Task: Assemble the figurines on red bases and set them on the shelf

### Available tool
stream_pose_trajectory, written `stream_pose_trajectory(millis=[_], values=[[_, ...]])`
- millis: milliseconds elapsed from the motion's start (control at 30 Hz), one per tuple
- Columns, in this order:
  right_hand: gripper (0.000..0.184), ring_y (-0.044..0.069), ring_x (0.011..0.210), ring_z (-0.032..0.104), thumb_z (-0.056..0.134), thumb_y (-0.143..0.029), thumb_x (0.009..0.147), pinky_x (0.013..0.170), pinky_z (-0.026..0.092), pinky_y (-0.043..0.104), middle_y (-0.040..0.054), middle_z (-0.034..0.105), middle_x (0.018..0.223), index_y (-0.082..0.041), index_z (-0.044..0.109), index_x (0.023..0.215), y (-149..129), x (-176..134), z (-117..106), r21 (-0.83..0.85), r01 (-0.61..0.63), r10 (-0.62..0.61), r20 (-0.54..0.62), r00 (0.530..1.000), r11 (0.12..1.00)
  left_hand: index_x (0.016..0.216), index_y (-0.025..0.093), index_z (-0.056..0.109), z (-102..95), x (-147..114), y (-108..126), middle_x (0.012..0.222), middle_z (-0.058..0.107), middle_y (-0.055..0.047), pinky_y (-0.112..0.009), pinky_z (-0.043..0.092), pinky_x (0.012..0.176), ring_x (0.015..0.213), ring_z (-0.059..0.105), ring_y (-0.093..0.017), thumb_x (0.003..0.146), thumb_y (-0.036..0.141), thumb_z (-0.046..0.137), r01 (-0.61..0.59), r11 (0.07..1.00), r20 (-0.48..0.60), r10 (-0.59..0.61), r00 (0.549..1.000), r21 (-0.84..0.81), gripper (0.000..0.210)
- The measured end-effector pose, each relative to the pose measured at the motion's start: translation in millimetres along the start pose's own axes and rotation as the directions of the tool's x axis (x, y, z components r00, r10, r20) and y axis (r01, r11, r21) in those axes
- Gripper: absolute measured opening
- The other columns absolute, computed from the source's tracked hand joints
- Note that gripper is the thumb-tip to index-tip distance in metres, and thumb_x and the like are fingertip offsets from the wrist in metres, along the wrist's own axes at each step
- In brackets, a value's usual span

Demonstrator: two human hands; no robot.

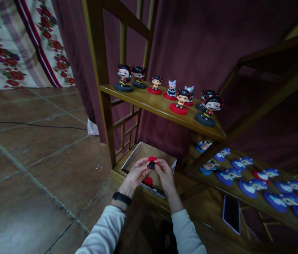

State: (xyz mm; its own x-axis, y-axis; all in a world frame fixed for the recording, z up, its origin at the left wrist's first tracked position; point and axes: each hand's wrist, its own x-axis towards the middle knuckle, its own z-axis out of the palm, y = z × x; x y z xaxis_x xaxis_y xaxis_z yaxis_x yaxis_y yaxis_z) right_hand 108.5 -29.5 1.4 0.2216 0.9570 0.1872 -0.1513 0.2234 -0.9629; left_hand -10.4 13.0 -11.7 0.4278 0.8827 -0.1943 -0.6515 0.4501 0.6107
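Observation:
Both of my hands meet over an open cardboard box [135, 155] on the low shelf. Between their fingertips is a small black-haired figurine [151, 165], seen from above. My left hand [139, 171] pinches it from the left, a dark band round that wrist. From the other side the fingers of my right hand [164, 171] close on it. A red disc [152, 159] shows just behind the figurine; whether it is joined to it I cannot tell. Inside the box, below my hands, lies another red round piece [148, 181].
Several figurines on black or red bases, such as a black-based one [123, 77], stand on the upper wooden shelf [143, 100]. Blue-based figurines [253, 186] line a shelf at right, near a phone [231, 214]. A cable [32, 124] crosses the tiled floor.

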Motion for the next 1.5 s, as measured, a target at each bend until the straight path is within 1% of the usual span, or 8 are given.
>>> stream_pose_trajectory(millis=[100, 367, 667, 800, 967, 1200, 1333, 1500], values=[[0.006, 0.017, 0.097, 0.060, 0.061, -0.026, 0.074, 0.090, 0.044, 0.032, 0.0001, 0.067, 0.096, -0.024, 0.059, 0.079, -2, -1, -1, 0.024, 0.012, -0.011, -0.034, 0.999, 1.000, 0.083, 0.013, 0.066, 2.6, 0, 1, 0.083, 0.070, -0.005, -0.019, 0.051, 0.069, 0.069, 0.064, -0.010, 0.058, 0.009, 0.078, -0.043, 0.999, 0.023, 0.043, 0.999, 0.012, 0.028], [0.018, 0.017, 0.092, 0.062, 0.065, -0.025, 0.072, 0.087, 0.047, 0.033, 0.0003, 0.067, 0.094, -0.025, 0.058, 0.088, -6, 2, -1, 0.112, 0.035, -0.028, -0.063, 0.998, 0.993, 0.081, 0.012, 0.066, 10.3, -1, 2, 0.076, 0.068, -0.003, -0.019, 0.049, 0.064, 0.064, 0.061, -0.010, 0.057, 0.015, 0.081, -0.105, 0.991, 0.058, 0.101, 0.993, 0.078, 0.029], [0.019, 0.017, 0.087, 0.062, 0.068, -0.026, 0.070, 0.083, 0.048, 0.032, 0.0006, 0.067, 0.089, -0.024, 0.060, 0.087, 0, 3, -2, 0.152, 0.007, 0.014, -0.139, 0.990, 0.988, 0.081, 0.012, 0.066, 20.1, -3, -1, 0.075, 0.068, -0.003, -0.019, 0.049, 0.063, 0.063, 0.061, -0.010, 0.057, 0.015, 0.080, -0.130, 0.986, 0.024, 0.128, 0.992, 0.102, 0.028], [0.024, 0.017, 0.088, 0.063, 0.067, -0.027, 0.069, 0.084, 0.048, 0.033, 0.0014, 0.068, 0.092, -0.024, 0.060, 0.091, 14, 5, 0, 0.234, -0.075, 0.134, -0.247, 0.960, 0.969, 0.081, 0.012, 0.065, 18.8, 1, -10, 0.072, 0.067, -0.003, -0.017, 0.050, 0.058, 0.059, 0.061, -0.008, 0.064, 0.014, 0.076, -0.049, 0.992, -0.117, 0.063, 0.991, 0.118, 0.020], [0.023, 0.018, 0.087, 0.065, 0.071, -0.025, 0.062, 0.080, 0.050, 0.032, 0.0019, 0.071, 0.091, -0.022, 0.063, 0.083, 25, 4, -4, 0.366, -0.228, 0.320, -0.212, 0.923, 0.902, 0.083, 0.010, 0.065, 10.5, 4, -15, 0.071, 0.068, -0.007, -0.019, 0.054, 0.058, 0.057, 0.062, -0.010, 0.073, 0.016, 0.069, 0.136, 0.986, -0.163, -0.119, 0.979, 0.100, 0.012], [0.020, 0.020, 0.086, 0.066, 0.071, -0.023, 0.059, 0.079, 0.052, 0.034, 0.0028, 0.073, 0.088, -0.021, 0.065, 0.078, 28, 2, -2, 0.360, -0.244, 0.326, -0.187, 0.927, 0.900, 0.071, 0.011, 0.063, 4.8, 6, -18, 0.062, 0.065, -0.003, -0.019, 0.054, 0.056, 0.052, 0.060, -0.008, 0.070, 0.004, 0.066, 0.160, 0.987, -0.267, -0.150, 0.952, 0.017, 0.008], [0.018, 0.020, 0.079, 0.067, 0.071, -0.022, 0.057, 0.072, 0.052, 0.033, 0.0031, 0.073, 0.080, -0.020, 0.064, 0.073, 32, 1, 0, 0.365, -0.288, 0.372, -0.184, 0.910, 0.885, 0.069, 0.010, 0.063, 3.7, 6, -23, 0.060, 0.063, -0.003, -0.019, 0.054, 0.052, 0.049, 0.057, -0.008, 0.068, 0.004, 0.066, 0.146, 0.988, -0.322, -0.124, 0.939, 0.044, 0.007], [0.020, 0.018, 0.077, 0.065, 0.069, -0.024, 0.058, 0.071, 0.051, 0.031, 0.0010, 0.071, 0.081, -0.021, 0.063, 0.077, 36, -2, -2, 0.315, -0.307, 0.386, -0.231, 0.893, 0.898, 0.068, 0.010, 0.063, 4.9, 7, -26, 0.057, 0.062, -0.003, -0.018, 0.053, 0.052, 0.047, 0.055, -0.007, 0.071, 0.005, 0.063, 0.201, 0.978, -0.354, -0.172, 0.919, 0.047, 0.006]])
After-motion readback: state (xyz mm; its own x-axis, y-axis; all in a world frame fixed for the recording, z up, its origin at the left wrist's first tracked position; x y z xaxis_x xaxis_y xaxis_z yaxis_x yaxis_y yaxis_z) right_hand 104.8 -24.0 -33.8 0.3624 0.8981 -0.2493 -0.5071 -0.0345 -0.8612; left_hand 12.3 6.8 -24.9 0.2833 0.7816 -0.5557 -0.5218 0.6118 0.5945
